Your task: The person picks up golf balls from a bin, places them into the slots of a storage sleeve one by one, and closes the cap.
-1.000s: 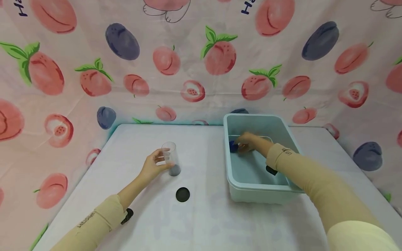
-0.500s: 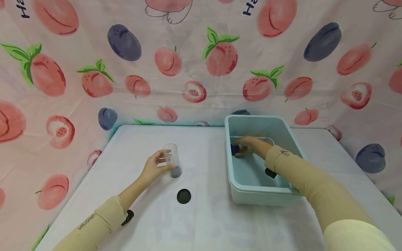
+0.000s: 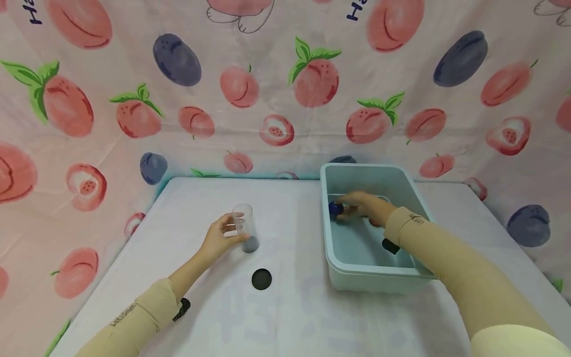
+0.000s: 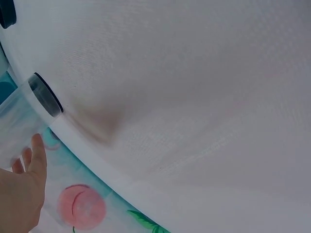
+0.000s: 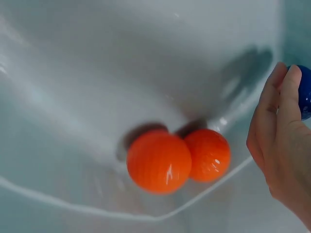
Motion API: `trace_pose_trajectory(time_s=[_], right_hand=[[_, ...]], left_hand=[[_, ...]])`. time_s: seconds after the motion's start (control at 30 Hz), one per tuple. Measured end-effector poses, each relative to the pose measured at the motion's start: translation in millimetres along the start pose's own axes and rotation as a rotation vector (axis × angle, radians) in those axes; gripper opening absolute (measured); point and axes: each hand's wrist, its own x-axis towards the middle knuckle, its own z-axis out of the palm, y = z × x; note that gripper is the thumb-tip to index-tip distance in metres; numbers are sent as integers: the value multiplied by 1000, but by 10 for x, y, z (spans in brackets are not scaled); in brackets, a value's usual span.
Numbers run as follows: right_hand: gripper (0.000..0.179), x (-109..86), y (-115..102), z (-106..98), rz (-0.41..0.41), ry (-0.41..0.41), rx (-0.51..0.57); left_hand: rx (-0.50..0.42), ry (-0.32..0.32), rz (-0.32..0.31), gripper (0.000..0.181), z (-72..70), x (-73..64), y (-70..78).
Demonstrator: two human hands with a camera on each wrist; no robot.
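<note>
My left hand (image 3: 218, 241) holds a clear plastic cylinder (image 3: 243, 223) with a dark bottom, thumb on one side and fingers on the other. It stands upright on the white table. Inside the pale blue tub (image 3: 369, 268), my right hand (image 3: 363, 202) grips a blue ball (image 3: 335, 210) by the tub's left wall. In the right wrist view that blue ball (image 5: 305, 92) is partly cut off by the frame edge, with fingertips on it. Two orange balls, a larger-looking one (image 5: 159, 162) and another (image 5: 210, 155), lie side by side in the tub.
A round black lid (image 3: 261, 279) lies flat on the white table (image 3: 294, 317), in front of the cylinder. The tub's raised walls surround my right hand. Behind the table hangs a fruit-printed cloth (image 3: 276, 89).
My right forearm has shifted slightly to the right, and an orange ball now shows beneath the wrist. The blue ball stays by the left wall. My left hand keeps holding the cylinder in place.
</note>
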Motion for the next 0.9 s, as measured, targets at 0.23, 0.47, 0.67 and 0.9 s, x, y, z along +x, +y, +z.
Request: trace_pose_trajectory(time_s=[0.23,0.47,0.67,0.9], right_hand=[[62,-172,-108,-61,-74,-81,11],[63,-275,-163,-116,-85,-80,25],[67,-378,-192,-133,-99,-107,87],[68,-486,-208,-173,-87,-118,160]], left_hand=[[4,2,10,57,-5,-18,23],[8,0,28,58,21,4,54],[21,2,38,58,67,52,87],[-45,-22,30,58,180,100,180]])
